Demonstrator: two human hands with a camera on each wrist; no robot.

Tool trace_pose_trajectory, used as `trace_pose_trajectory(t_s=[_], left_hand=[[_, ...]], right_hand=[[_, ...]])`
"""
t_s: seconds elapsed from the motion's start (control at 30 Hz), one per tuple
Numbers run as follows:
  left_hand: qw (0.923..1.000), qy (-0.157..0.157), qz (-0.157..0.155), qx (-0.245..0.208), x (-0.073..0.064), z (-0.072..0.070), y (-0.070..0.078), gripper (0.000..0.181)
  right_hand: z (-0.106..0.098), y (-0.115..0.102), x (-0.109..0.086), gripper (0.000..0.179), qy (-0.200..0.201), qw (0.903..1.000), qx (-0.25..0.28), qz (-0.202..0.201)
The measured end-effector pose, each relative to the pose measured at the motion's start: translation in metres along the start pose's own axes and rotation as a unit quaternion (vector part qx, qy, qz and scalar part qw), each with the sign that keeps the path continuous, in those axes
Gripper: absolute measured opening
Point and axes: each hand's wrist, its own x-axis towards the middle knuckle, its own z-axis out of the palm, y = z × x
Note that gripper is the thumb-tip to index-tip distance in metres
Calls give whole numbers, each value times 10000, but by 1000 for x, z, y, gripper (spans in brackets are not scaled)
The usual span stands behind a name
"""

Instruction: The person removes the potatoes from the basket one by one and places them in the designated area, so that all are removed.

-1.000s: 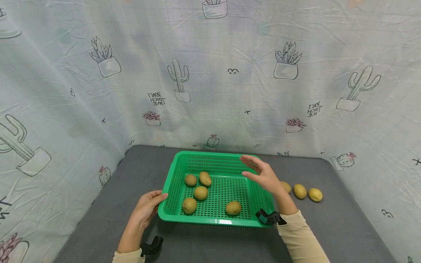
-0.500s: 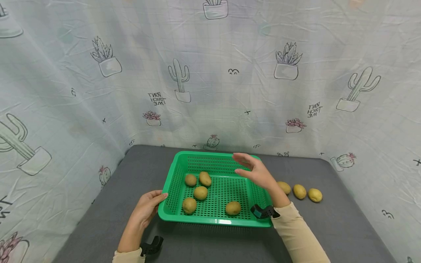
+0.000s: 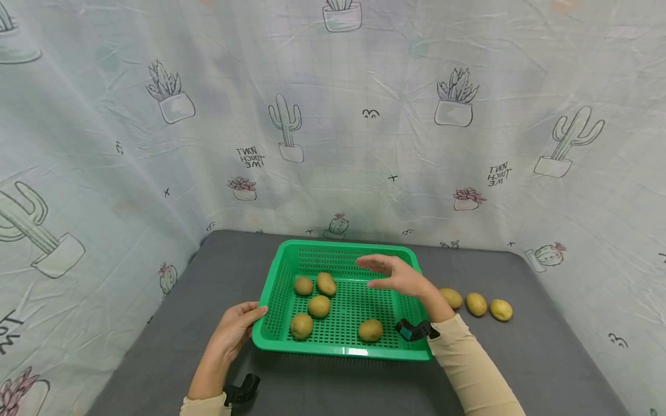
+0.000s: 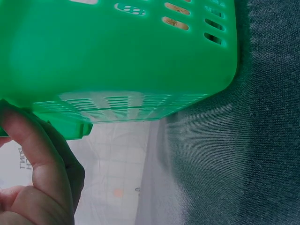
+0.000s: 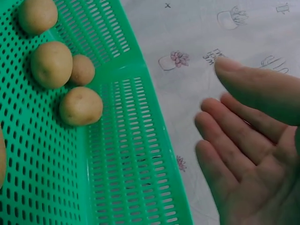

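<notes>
A green plastic basket [image 3: 333, 349] with slotted walls stands on the table, with several potatoes [image 3: 319, 306] inside. Most of them gather in its left half, and a single potato [image 3: 370, 330] lies near the front wall. My left hand [image 3: 232, 330] grips the basket's left rim, thumb on top; in the left wrist view the fingers curl under that rim. Over the right part of the basket hovers my right hand [image 3: 402, 278], thumb and fingers spread apart. The right wrist view shows its bare palm [image 5: 253, 173] with nothing in it.
To the right of the basket, three more potatoes [image 3: 476, 304] lie in a row on the grey tabletop [image 3: 536, 358], the nearest partly behind the right forearm. A pale curtain [image 3: 333, 144] printed with cacti hangs behind and along the sides.
My right hand has moved left over the basket and dipped slightly. My left hand keeps its grip on the rim, and the potatoes stay where they were.
</notes>
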Motion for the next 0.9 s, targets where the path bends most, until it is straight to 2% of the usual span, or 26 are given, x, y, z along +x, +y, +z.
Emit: trace_pose_trajectory(t_s=[0.17,0.33,0.63,0.9], left_hand=[[10000,25,-9,-7,0,0,1,36],[10000,25,-45,29,0,0,1,39],[10000,15,-62,39,0,1,1,41],[9999,96,-65,3,0,2,1,38]], right_hand=[[-1,5,2,54,-677,9974,74,254],[0,11,5,56,-1326,9903,28,413],[3,21,8,59,-2172,9738,-12,667],[8,27,9,54,-2859,9533,-92,972]])
